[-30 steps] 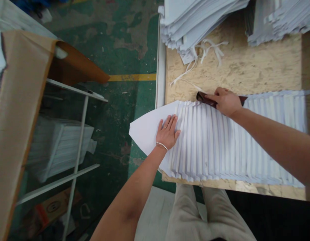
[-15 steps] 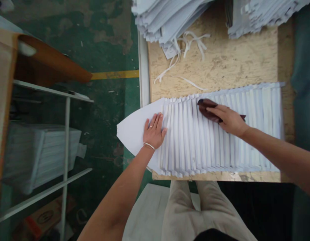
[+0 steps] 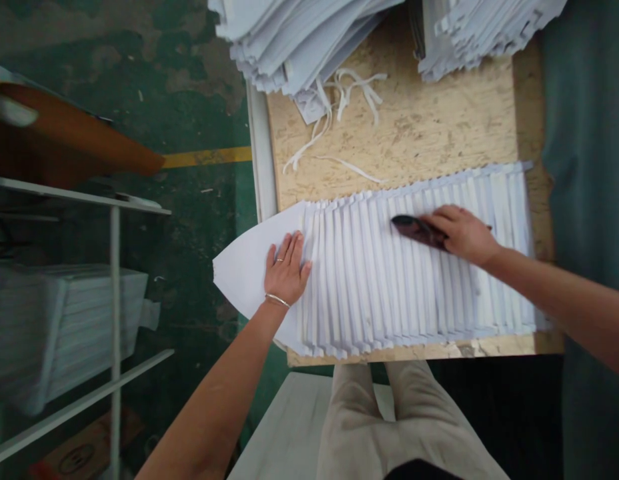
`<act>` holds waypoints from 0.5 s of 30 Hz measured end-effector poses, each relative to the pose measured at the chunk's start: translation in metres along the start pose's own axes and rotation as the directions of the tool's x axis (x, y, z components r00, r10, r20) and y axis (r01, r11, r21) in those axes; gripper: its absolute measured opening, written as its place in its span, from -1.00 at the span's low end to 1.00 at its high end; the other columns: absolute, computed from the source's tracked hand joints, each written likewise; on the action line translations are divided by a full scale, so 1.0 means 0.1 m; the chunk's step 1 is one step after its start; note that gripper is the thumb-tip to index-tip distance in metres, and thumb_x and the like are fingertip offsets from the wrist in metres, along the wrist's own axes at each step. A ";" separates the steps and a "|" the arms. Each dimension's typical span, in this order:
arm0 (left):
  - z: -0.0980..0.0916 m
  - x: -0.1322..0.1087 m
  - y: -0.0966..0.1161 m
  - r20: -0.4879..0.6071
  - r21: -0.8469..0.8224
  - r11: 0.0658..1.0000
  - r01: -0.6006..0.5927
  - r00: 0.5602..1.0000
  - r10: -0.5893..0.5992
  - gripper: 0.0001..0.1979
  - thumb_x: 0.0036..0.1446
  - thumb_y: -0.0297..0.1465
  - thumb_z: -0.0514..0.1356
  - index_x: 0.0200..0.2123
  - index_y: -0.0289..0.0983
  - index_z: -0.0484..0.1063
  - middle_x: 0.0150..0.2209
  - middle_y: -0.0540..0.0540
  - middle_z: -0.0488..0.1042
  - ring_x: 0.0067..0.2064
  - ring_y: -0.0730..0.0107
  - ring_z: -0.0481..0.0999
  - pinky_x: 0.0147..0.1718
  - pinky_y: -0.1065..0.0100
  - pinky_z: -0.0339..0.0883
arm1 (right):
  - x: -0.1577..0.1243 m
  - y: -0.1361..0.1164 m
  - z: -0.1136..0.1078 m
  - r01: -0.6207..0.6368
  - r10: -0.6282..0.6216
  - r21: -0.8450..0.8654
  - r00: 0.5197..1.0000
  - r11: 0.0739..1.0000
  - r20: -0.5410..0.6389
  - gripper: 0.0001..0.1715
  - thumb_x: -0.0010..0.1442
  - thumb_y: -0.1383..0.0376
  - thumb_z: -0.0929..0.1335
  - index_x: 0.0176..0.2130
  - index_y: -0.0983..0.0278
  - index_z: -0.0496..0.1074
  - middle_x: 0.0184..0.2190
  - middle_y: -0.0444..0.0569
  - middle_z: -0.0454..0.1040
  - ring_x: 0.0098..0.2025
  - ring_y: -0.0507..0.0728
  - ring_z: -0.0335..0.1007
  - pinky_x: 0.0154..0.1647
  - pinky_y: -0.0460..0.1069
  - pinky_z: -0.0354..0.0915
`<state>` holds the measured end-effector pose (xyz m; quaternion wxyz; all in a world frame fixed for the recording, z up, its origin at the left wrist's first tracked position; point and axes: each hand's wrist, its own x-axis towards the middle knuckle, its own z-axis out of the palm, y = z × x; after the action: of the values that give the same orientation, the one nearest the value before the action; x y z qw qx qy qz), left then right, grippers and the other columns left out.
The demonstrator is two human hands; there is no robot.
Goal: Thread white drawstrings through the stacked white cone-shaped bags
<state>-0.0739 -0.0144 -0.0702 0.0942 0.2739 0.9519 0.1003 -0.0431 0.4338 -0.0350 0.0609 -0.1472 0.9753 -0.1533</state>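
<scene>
The left hand point(image 3: 286, 268) lies flat, its fingers point(image 3: 292, 248) spread open, on the 9 o'clock end of the fanned white paper sheets point(image 3: 369, 280). The right hand point(image 3: 460, 233), reaching in from 3 o'clock, has its fingers point(image 3: 437, 218) closed around a dark brown tool point(image 3: 414, 230) resting on the sheets, which lie on the plywood bench point(image 3: 389, 127).

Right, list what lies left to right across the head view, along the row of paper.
Shelf upright → paper tip → left hand → pleated paper → dark pad → right hand → wooden board → teal fabric
</scene>
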 end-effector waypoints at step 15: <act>0.00 0.02 0.02 -0.004 -0.050 0.999 0.022 1.000 -0.022 -0.33 0.34 -0.15 -0.15 0.40 -0.33 -0.19 0.39 -0.22 -0.02 0.42 0.17 -0.12 0.37 0.01 -0.34 | -2.05 -0.67 0.04 0.101 -0.150 0.175 0.944 0.979 0.295 -0.82 0.26 0.31 0.31 -0.13 0.16 0.46 -0.12 0.01 0.42 -0.14 0.18 0.31 -0.14 0.10 0.28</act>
<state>-0.0744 -0.0119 -0.0696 0.1000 0.2608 0.9522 0.1234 0.1697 0.4343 -0.0025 0.2131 -0.2259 0.9273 -0.2088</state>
